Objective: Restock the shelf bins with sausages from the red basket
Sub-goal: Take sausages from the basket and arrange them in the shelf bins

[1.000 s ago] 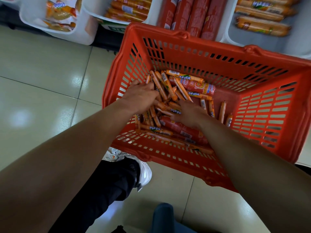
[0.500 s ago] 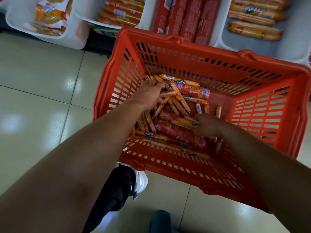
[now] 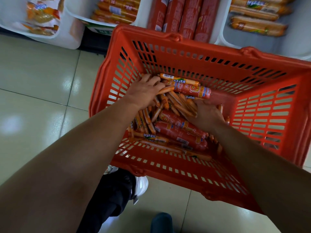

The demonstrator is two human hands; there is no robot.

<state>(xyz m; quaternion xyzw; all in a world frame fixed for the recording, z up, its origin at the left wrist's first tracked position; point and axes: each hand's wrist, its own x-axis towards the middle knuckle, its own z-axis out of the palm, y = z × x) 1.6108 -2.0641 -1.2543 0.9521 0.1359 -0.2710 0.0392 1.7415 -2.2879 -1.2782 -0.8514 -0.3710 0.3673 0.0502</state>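
Observation:
A red basket [image 3: 198, 49] stands on the tiled floor in front of the shelf bins. Inside lies a heap of thin orange sausages [image 3: 178, 103] and a few thick red sausages [image 3: 181, 135]. My left hand [image 3: 143, 91] is down in the basket's far left corner, fingers curled over several thin sausages. My right hand [image 3: 207, 111] presses into the heap from the right, closed around a bundle of thin sausages. Both forearms reach down from the lower corners of the view.
White shelf bins line the top: one with snack packs [image 3: 40, 15], one with orange sausage packs [image 3: 116, 10], a row of thick red sausages [image 3: 183, 15], a bin with long orange packs [image 3: 259, 19]. My leg and white shoe [image 3: 141, 185] stand below the basket.
My right hand has moved up and left into the heap and closed on thin sausages. My left hand stays in the far left corner. The view has shifted slightly.

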